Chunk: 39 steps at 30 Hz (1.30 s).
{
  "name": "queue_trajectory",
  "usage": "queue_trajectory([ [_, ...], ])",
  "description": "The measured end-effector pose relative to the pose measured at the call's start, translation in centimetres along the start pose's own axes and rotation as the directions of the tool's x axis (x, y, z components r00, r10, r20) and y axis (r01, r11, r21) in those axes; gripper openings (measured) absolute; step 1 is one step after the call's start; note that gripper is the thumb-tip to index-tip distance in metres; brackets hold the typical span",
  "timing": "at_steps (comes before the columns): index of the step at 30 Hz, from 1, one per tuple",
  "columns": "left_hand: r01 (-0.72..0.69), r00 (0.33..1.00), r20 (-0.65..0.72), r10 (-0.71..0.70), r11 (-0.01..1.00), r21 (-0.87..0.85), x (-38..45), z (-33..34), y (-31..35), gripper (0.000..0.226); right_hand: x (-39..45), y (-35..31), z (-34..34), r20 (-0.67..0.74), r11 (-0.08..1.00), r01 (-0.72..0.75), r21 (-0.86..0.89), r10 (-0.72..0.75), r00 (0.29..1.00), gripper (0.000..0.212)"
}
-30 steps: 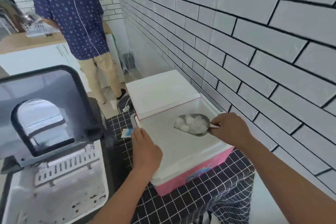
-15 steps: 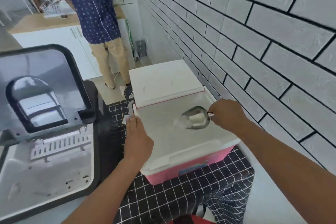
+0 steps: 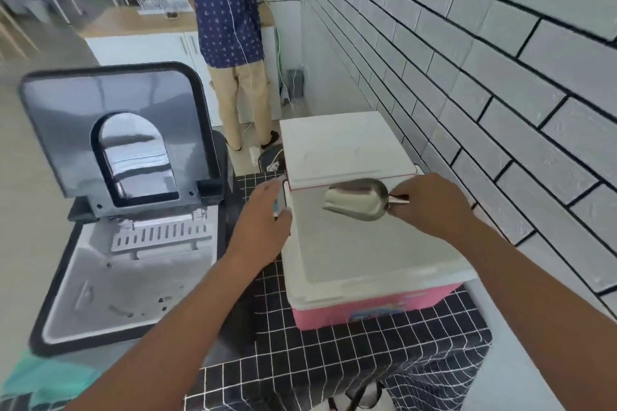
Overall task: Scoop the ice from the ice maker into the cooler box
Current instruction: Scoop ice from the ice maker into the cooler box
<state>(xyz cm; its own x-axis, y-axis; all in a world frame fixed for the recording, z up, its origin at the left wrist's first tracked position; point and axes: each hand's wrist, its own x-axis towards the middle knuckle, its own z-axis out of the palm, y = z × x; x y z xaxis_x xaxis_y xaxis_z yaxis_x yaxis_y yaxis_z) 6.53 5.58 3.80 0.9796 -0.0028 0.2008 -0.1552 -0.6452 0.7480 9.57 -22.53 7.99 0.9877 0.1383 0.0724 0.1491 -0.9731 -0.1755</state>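
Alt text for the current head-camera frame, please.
The right hand holds a metal scoop, tipped over the open pink cooler box, while the left hand rests on the cooler's left rim. The ice maker sits open at left.

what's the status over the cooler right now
Right hand grips metal scoop, tipped over open cooler box. Left hand steadies cooler's left edge. Ice maker lid up. Nothing in the way.
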Motion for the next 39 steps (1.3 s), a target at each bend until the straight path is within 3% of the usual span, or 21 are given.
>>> queue_trajectory([
  [5,-0.026,0.99,-0.133,0.04,0.994,0.106,-2.0,-6.7,-2.5,0.044,0.2,-6.7,-0.4,0.001,0.991,0.09,0.094,-0.091,0.996,0.02],
  [8,0.033,0.983,-0.182,-0.006,0.989,0.142,-3.9,-10.3,-5.4,0.042,0.2,-11.4,-0.5,-0.006,0.978,0.182,0.104,-0.182,0.983,0.019],
  [15,0.154,0.963,-0.251,-0.098,0.965,0.214,-8.5,-18.2,-13.8,0.04,0.3,-20.7,-0.5,0.08,0.937,0.337,-0.097,-0.33,0.941,0.013],
  [19,0.259,0.959,-0.202,-0.199,0.905,0.339,-9.3,-19.9,-16.9,0.054,-0.5,-25.3,-0.5,0.218,0.872,0.426,-0.241,-0.379,0.899,0.011],
  [22,0.325,0.944,-0.161,-0.288,0.895,0.305,-9.3,-19.8,-17.2,0.065,-1.0,-28.8,-0.3,0.259,0.793,0.473,-0.383,-0.4,0.879,0.008],
  [25,0.286,0.957,-0.145,-0.252,0.905,0.314,-9.2,-19.6,-17.3,0.065,-1.7,-32.6,-0.2,0.298,0.756,0.479,-0.446,-0.38,0.876,0.017],
  [27,0.272,0.961,-0.144,-0.236,0.9,0.34,-9.2,-19.6,-17.4,0.066,-1.9,-34.9,-0.5,0.317,0.743,0.473,-0.474,-0.357,0.879,0.006],
  [31,0.232,0.971,-0.137,-0.196,0.906,0.353,-9.1,-19.6,-17.3,0.068,-2.0,-37.5,-0.3,0.386,0.602,0.506,-0.618,-0.328,0.862,0.014],
  [37,0.223,0.973,-0.14,-0.186,0.918,0.327,-9.4,-19.7,-17.8,0.069,-2.5,-40.6,4.2,0.467,0.594,0.434,-0.677,-0.109,0.877,0.02],
  [39,0.22,0.972,-0.143,-0.184,0.928,0.301,-9.4,-19.7,-17.9,0.069,-2.5,-40.7,5.8,0.492,0.562,0.459,-0.688,-0.105,0.864,0.022],
])
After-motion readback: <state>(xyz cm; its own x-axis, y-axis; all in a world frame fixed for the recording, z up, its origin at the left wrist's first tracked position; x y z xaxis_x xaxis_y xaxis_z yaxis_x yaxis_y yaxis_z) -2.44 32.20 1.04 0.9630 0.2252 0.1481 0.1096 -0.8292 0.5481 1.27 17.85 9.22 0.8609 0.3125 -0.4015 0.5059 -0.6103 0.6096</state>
